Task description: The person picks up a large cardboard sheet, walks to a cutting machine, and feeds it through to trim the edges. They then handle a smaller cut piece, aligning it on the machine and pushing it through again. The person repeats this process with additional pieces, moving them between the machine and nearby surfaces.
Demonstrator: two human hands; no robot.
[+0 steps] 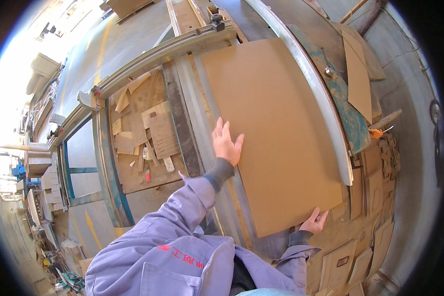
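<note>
Lavender jacket (133,256), then cardboard (281,133) (scraps (161,130) left, rail (308,74) right).

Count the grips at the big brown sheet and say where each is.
2. The left grip is at the left edge of the brown sheet; the right grip is at the sheet's near edge, toward the right corner. Both are in view.

Cardbd scraps (162,130) at L, yel. flr arrow (91,227) farther L, orange obj. (376,133) at R.
</note>
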